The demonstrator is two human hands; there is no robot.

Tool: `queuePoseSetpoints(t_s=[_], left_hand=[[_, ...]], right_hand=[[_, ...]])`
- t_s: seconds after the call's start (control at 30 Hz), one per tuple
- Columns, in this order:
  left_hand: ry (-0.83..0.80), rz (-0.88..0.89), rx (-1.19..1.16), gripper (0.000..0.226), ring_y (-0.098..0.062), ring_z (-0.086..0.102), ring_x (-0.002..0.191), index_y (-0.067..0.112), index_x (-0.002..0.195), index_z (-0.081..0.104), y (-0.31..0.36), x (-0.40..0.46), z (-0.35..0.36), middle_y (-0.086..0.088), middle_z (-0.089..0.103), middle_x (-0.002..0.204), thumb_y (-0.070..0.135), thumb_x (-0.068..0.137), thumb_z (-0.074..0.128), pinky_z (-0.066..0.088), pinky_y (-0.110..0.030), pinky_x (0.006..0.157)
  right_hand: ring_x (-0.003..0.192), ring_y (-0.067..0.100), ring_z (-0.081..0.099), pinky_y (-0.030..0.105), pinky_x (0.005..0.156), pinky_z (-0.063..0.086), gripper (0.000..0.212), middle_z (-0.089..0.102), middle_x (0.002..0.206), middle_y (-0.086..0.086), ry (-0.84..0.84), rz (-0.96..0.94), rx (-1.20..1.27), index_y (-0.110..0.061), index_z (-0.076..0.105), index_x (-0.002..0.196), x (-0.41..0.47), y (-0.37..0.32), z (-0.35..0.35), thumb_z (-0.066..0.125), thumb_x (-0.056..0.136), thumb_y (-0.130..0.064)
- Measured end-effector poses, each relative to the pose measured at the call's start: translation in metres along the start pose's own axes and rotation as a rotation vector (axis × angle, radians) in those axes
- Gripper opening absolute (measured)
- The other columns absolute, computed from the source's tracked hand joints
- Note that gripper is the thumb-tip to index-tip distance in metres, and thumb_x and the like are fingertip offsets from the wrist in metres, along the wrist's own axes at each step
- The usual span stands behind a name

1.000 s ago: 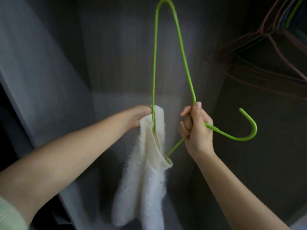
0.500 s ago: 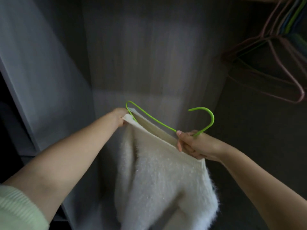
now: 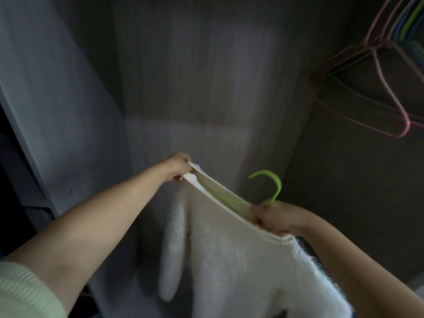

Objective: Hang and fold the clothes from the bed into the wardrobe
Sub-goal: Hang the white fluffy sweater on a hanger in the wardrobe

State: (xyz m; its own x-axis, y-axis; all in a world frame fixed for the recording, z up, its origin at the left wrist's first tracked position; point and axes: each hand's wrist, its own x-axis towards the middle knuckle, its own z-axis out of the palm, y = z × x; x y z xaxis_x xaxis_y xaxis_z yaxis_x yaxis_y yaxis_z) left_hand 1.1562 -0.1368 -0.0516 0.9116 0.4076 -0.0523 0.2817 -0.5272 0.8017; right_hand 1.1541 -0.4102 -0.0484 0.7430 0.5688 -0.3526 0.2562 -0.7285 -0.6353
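Sliding inside the sweater (image 3: 229,255) within the last second, the hanger (image 3: 274,188) now shows only its hook. Left hand (image 3: 180,167) pinches the neckline's far end; right hand (image 3: 270,216) grips hanger neck and collar. Ready for the wardrobe rail, I'd judge.

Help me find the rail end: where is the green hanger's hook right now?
In the head view, the green hanger's hook sticks up right of centre, just above the right hand, beside the white fluffy sweater.

One white sweater (image 3: 241,260), one green hanger (image 3: 273,182), two hands.
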Motion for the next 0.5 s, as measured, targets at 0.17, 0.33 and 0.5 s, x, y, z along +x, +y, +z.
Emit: queuePoseSetpoints(t_s=[0.17,0.33,0.5], left_hand=[[-0.071,0.242,0.277,0.03,-0.015,0.045,0.051,0.018,0.061,0.044,0.023,-0.015,0.02,-0.002,0.049,0.062,-0.004,0.077,0.055,0.034,-0.021,0.037],[-0.136,0.126,-0.171,0.03,-0.016,0.058,0.059,0.012,0.118,0.054,0.025,-0.028,0.036,-0.009,0.059,0.079,0.001,0.09,0.058,0.052,-0.031,0.064],[-0.125,0.134,-0.325,0.047,-0.004,0.055,0.106,0.024,0.137,0.042,0.018,-0.075,0.017,0.002,0.054,0.132,0.039,0.094,0.055,0.048,-0.023,0.086]], right_hand=[[0.028,0.002,0.019,0.011,0.03,0.013,0.042,0.025,0.037,-0.01,-0.013,0.007,0.362,-0.011,0.048,0.068,0.014,-0.026,-0.003,0.036,0.104,-0.029],[0.028,-0.001,0.016,0.011,0.03,0.009,0.033,0.021,0.038,-0.01,-0.122,0.109,0.713,-0.016,0.039,0.069,0.042,-0.053,0.003,0.034,0.101,-0.011],[0.029,0.005,0.038,0.013,0.031,0.036,0.033,0.037,0.038,-0.002,-0.119,0.052,1.215,-0.01,0.041,0.067,0.066,-0.1,-0.031,0.032,0.098,-0.002]])
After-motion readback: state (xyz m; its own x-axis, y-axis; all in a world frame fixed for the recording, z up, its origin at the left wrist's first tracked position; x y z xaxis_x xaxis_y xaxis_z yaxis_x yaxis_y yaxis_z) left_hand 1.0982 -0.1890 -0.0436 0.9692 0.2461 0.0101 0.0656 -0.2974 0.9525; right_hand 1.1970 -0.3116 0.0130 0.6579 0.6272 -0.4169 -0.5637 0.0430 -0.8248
